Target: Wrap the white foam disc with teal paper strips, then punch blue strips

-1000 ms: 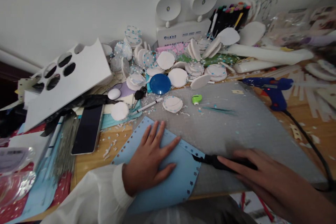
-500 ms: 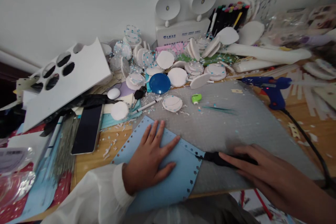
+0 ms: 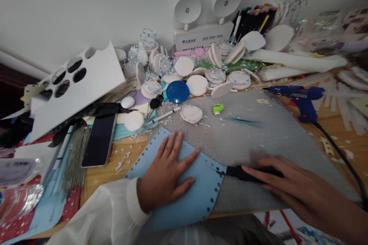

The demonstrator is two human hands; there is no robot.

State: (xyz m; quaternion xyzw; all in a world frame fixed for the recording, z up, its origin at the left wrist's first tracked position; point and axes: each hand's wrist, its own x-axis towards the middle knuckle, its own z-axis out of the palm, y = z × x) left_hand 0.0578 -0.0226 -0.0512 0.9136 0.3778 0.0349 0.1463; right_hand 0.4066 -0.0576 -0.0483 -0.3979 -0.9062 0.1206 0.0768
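Observation:
A light blue sheet [image 3: 198,195] lies at the front of the grey mat, with small flower-shaped holes along its edges. My left hand [image 3: 166,176] rests flat on it, fingers spread. From the right, my right hand [image 3: 290,183] grips a black-handled tool [image 3: 244,173], its handle lying low over the mat. The tool's thin tip meets the sheet's right corner, among the punched holes. What kind of tool it is, I cannot tell for sure.
A blue glue gun [image 3: 304,97] with a black cord lies at the right. White discs, a blue round lid [image 3: 177,92] and a green punch [image 3: 217,109] lie beyond the sheet. A phone [image 3: 99,141] and a white board with holes [image 3: 86,84] are at the left.
The whole view has shifted slightly, so everything appears a little further right. Both hands, the sheet and the black tool keep nearly the same places relative to each other.

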